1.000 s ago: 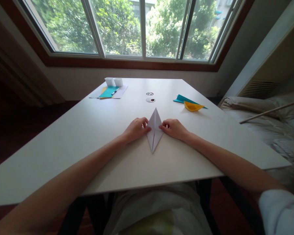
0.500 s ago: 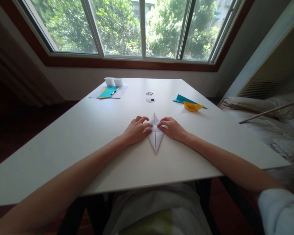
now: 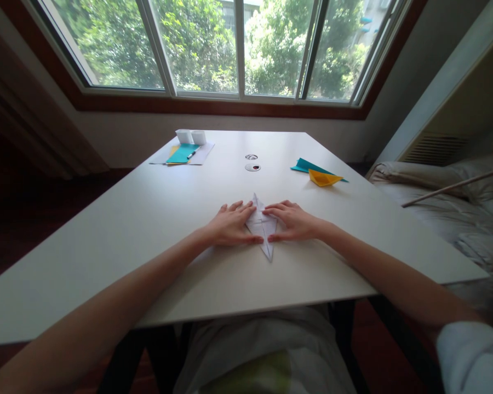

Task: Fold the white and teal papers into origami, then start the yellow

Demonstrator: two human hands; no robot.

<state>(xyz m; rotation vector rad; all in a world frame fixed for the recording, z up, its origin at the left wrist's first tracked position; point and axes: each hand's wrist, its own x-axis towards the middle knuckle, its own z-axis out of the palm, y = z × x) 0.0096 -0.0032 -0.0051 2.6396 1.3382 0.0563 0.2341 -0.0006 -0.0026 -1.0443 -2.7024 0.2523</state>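
A person seated at a white table [image 3: 107,241] presses a folded white paper [image 3: 263,227] flat w/ both hands, seen from a head-worn camera. At far left the room falls into shadow & the dark floor shows little detail. On the table's far left side, near the window [image 3: 238,49], lie a white sheet [image 3: 203,156] w/ a teal paper [image 3: 181,154] on it, a yellow edge peeking from under the teal, a pen [image 3: 191,155] too small to read clearly, & two small white cups [image 3: 191,137]. The left hand [image 3: 232,225] lies palm down, fingers spread & straight, resting on the left part of the white paper; it grips nothing, only bears down. The paper sits mid-table just in front of the person, a pointed shape w/ its near tip poking out between the two thumbs & its far tip showing past the fingertips; much of its sides is covered by the hands, so the exact fold can't be made out. The right hand [image 3: 293,221] mirrors the left, flat & open on the paper's right part. Behind them are two round table grommets [image 3: 252,163]. Farther right sit a teal folded paper [image 3: 304,165] & a yellow folded paper [image 3: 322,178], touching. At far right a bed w/ pale bedding [image 3: 456,213] is cut off by the frame, a wooden stick [image 3: 456,187] lying across it.
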